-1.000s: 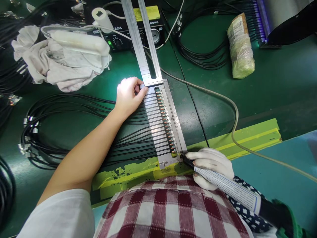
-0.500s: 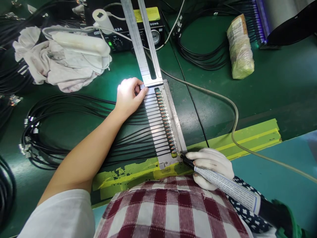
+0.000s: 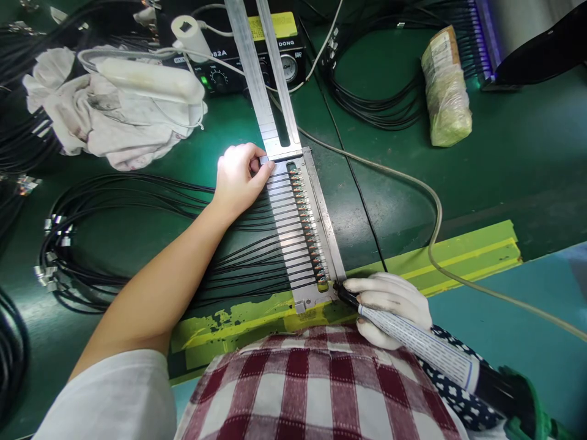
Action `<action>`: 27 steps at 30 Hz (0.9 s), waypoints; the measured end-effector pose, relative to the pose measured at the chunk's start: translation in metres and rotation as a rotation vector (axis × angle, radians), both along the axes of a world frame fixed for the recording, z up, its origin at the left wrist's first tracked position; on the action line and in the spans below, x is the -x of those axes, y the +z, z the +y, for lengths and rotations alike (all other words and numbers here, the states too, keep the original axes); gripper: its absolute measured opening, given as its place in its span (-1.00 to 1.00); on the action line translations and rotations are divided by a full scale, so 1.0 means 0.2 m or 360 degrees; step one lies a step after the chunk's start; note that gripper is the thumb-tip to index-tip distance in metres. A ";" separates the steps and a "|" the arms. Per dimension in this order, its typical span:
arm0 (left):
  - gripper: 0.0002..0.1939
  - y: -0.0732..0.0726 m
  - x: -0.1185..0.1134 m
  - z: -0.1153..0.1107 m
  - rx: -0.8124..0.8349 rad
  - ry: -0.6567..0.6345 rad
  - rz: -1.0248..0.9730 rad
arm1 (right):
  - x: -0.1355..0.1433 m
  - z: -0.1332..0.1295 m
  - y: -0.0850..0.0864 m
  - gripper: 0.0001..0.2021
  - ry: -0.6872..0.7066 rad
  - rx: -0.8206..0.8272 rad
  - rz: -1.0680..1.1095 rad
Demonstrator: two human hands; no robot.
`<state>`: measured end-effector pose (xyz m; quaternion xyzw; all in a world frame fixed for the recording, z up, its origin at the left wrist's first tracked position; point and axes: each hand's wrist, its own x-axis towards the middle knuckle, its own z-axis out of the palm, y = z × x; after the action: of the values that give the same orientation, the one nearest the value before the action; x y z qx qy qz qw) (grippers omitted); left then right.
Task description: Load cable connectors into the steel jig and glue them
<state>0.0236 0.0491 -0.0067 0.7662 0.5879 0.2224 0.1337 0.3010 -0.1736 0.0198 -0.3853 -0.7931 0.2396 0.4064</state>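
A flat metal fixture [image 3: 285, 220] lies on the bench before me, with a row of connector ends [image 3: 308, 226] in its slot. Thin black cables [image 3: 257, 260] run from them to the left, under my forearm. My bare left hand [image 3: 241, 174] pinches the fixture's upper left edge between thumb and fingers. In my white-gloved right hand [image 3: 397, 305] is a black dispensing syringe [image 3: 419, 345] with a printed white label. Its tip points left at the fixture's lower right end, by the last connectors. The exact tip is too small to make out.
A slotted metal bar [image 3: 257, 79] extends beyond the fixture toward a black control box [image 3: 220, 76] with a dial and gauge. White cloth [image 3: 92, 122] lies left, and a wrapped block [image 3: 447, 91] right. A beige hose [image 3: 403, 174] crosses the bench. Purple light glows top right.
The syringe and my right hand have shifted very slightly left. My left hand and the fixture stay in place.
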 end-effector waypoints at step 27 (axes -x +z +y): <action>-0.75 0.28 -0.16 -0.05 0.0006 -0.0121 0.0300 | -0.13 0.17 0.02 -0.80 -0.0421 0.0347 0.1544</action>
<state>0.0565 0.0399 0.0491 0.8052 0.5688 0.1430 0.0876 0.3271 -0.1402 0.0228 -0.3669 -0.4281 0.4186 0.7120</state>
